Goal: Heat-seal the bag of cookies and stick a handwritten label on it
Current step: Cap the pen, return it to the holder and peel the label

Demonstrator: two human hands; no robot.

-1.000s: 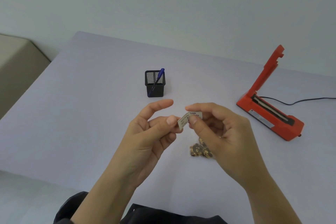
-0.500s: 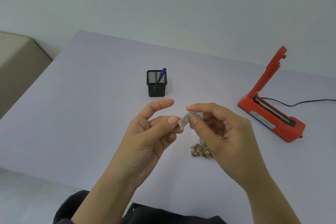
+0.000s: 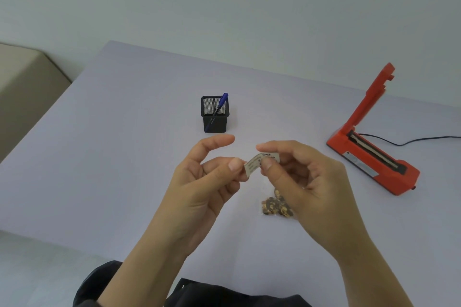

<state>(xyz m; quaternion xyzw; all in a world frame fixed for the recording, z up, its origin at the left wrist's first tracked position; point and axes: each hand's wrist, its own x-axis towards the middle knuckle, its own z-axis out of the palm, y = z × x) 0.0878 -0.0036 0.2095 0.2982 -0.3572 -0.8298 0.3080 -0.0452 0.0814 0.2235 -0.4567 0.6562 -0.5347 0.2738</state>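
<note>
Hands pinch a curled handwritten label [image 3: 259, 162] above the bag of cookies [image 3: 275, 205] lying on the counter [image 3: 124, 157], left hand [image 3: 207, 177] and right hand [image 3: 306, 179] both clamped on it; careless peeling risks creasing or self-sticking.

Dark handwriting is seen on the small label [image 3: 259, 162], but only a short top word, possibly "Snack", can be partly made out. Faint printed lines beneath it and the plate on the heat sealer [image 3: 374, 157] cannot be read.
</note>
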